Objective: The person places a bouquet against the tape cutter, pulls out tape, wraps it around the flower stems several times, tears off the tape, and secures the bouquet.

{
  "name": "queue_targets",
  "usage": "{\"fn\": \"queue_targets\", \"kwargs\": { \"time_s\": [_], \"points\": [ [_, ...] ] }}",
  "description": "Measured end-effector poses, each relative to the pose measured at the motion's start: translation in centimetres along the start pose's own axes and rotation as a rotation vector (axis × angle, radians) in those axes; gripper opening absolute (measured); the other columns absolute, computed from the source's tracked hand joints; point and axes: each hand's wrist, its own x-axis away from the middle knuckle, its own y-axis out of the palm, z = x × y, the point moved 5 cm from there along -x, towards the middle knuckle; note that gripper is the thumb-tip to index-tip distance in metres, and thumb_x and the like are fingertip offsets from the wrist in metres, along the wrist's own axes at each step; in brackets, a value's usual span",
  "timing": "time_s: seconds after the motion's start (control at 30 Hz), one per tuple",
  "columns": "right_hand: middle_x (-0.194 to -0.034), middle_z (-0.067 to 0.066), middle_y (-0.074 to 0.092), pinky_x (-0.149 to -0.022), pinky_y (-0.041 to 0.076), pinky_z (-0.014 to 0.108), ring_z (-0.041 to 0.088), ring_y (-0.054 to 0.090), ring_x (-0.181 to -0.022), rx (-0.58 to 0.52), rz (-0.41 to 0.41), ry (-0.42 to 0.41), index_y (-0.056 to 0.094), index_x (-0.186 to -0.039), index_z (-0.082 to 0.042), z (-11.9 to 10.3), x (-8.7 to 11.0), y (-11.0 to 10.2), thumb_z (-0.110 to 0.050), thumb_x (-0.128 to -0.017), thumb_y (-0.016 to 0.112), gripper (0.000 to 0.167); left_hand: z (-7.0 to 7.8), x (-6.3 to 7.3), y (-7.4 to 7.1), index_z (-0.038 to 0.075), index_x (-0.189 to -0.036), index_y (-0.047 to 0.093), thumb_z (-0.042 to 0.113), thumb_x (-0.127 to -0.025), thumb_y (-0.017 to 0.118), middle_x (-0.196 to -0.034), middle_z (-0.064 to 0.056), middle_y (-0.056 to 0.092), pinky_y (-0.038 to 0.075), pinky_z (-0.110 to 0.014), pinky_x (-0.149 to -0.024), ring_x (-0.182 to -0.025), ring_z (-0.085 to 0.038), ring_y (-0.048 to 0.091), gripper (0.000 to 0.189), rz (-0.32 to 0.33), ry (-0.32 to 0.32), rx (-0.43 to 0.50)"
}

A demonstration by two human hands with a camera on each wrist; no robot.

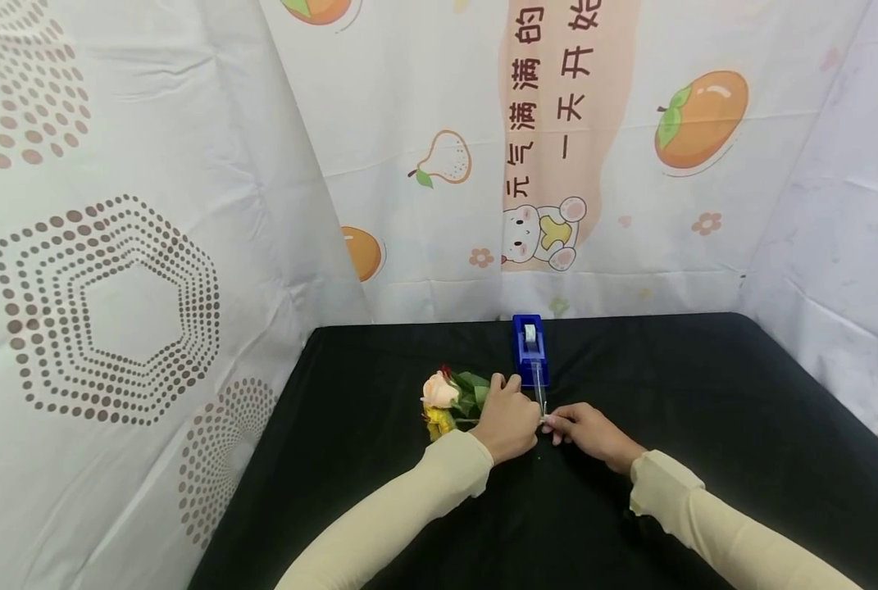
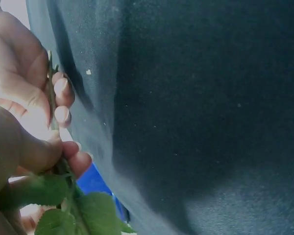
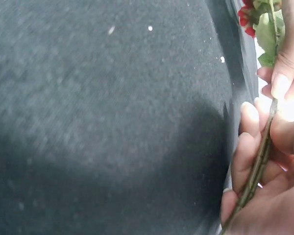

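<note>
A small bunch of flowers lies across the middle of the table, with a peach rose (image 1: 440, 390), a yellow flower (image 1: 439, 420) and a partly hidden red flower (image 1: 445, 370). My left hand (image 1: 508, 422) pinches the stems below the green leaves (image 2: 98, 213). Close beside it, my right hand (image 1: 589, 434) holds the lower stems (image 3: 257, 169) between thumb and curled fingers. From the blue tape dispenser (image 1: 530, 348), a clear tape strip (image 1: 539, 389) runs to the stems between both hands. My left hand covers part of the stems in the head view.
Black cloth (image 1: 379, 508) covers the table, with a few tiny pale specks (image 3: 150, 28) on it. A white printed curtain (image 1: 424, 270) hangs behind the far edge, and more white sheets hang at left and right.
</note>
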Motion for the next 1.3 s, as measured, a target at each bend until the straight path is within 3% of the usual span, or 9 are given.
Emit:
{"fn": "queue_targets", "kwargs": {
  "time_s": [0.13, 0.27, 0.4, 0.57, 0.67, 0.77, 0.93, 1.3],
  "points": [
    [-0.081, 0.004, 0.065, -0.068, 0.044, 0.029, 0.018, 0.056, -0.077, 0.011, 0.028, -0.001, 0.074, -0.093, -0.003, 0.1, -0.1, -0.1, -0.016, -0.106, 0.057, 0.025, 0.2, -0.1, 0.0, 0.028, -0.062, 0.06, 0.037, -0.084, 0.076, -0.059, 0.009, 0.058, 0.028, -0.04, -0.083, -0.087, -0.017, 0.043, 0.028, 0.022, 0.014, -0.036],
    [-0.08, 0.004, 0.066, -0.065, 0.043, 0.029, 0.02, 0.054, -0.075, 0.028, 0.055, -0.014, 0.074, -0.091, -0.004, 0.2, -0.2, -0.4, -0.018, -0.104, 0.06, 0.024, 0.1, -0.4, -0.1, 0.028, -0.065, 0.062, 0.037, -0.084, 0.078, -0.062, 0.009, 0.06, 0.03, -0.041, -0.084, -0.086, -0.016, 0.045, 0.026, -0.004, 0.009, -0.005],
    [-0.08, 0.004, 0.067, -0.067, 0.043, 0.029, 0.02, 0.055, -0.077, 0.044, 0.08, -0.03, 0.076, -0.093, -0.005, 0.2, -0.1, -0.5, -0.018, -0.104, 0.062, 0.022, -0.4, -1.0, 0.1, 0.029, -0.067, 0.063, 0.038, -0.091, 0.076, -0.067, 0.01, 0.061, 0.029, -0.041, -0.084, -0.085, -0.016, 0.045, 0.028, -0.095, -0.031, 0.105],
    [-0.082, 0.003, 0.069, -0.067, 0.043, 0.028, 0.019, 0.054, -0.078, 0.031, 0.108, -0.001, 0.078, -0.1, -0.005, 0.6, 0.3, -0.4, -0.016, -0.103, 0.062, 0.02, -1.1, -1.3, 0.7, 0.025, -0.071, 0.063, 0.038, -0.103, 0.062, -0.07, 0.008, 0.06, 0.025, -0.039, -0.082, -0.081, -0.016, 0.044, 0.034, -0.276, -0.092, 0.307],
    [-0.084, 0.003, 0.071, -0.067, 0.043, 0.029, 0.019, 0.053, -0.077, 0.036, 0.109, 0.004, 0.079, -0.101, -0.006, 0.7, 0.5, -0.3, -0.018, -0.103, 0.063, 0.02, -1.3, -1.2, 0.7, 0.023, -0.074, 0.063, 0.035, -0.106, 0.056, -0.074, 0.007, 0.06, 0.024, -0.039, -0.082, -0.081, -0.017, 0.044, 0.035, -0.367, -0.112, 0.37],
    [-0.084, 0.003, 0.072, -0.069, 0.043, 0.029, 0.019, 0.054, -0.078, 0.062, 0.121, -0.028, 0.08, -0.1, -0.007, 0.3, 0.4, -0.5, -0.019, -0.102, 0.065, 0.019, -1.4, -1.3, 0.3, 0.022, -0.075, 0.064, 0.034, -0.106, 0.056, -0.076, 0.007, 0.061, 0.023, -0.04, -0.082, -0.082, -0.017, 0.044, 0.034, -0.403, -0.117, 0.383],
    [-0.085, 0.001, 0.074, -0.075, 0.045, 0.031, 0.018, 0.057, -0.082, 0.088, 0.147, -0.048, 0.08, -0.102, -0.007, 0.1, 0.2, -0.7, -0.019, -0.101, 0.066, 0.018, -1.6, -1.7, 0.1, 0.023, -0.074, 0.065, 0.035, -0.103, 0.063, -0.076, 0.01, 0.062, 0.025, -0.041, -0.084, -0.084, -0.016, 0.045, 0.031, -0.369, -0.119, 0.358],
    [-0.09, 0.002, 0.073, -0.075, 0.047, 0.035, 0.019, 0.059, -0.084, 0.052, 0.101, 0.012, 0.079, -0.102, -0.008, 0.2, -0.2, -0.4, -0.025, -0.103, 0.064, 0.023, -1.5, -1.5, 0.8, 0.025, -0.072, 0.064, 0.039, -0.097, 0.07, -0.074, 0.01, 0.063, 0.028, -0.043, -0.086, -0.09, -0.015, 0.046, 0.03, -0.182, -0.092, 0.237]
  ]
}}
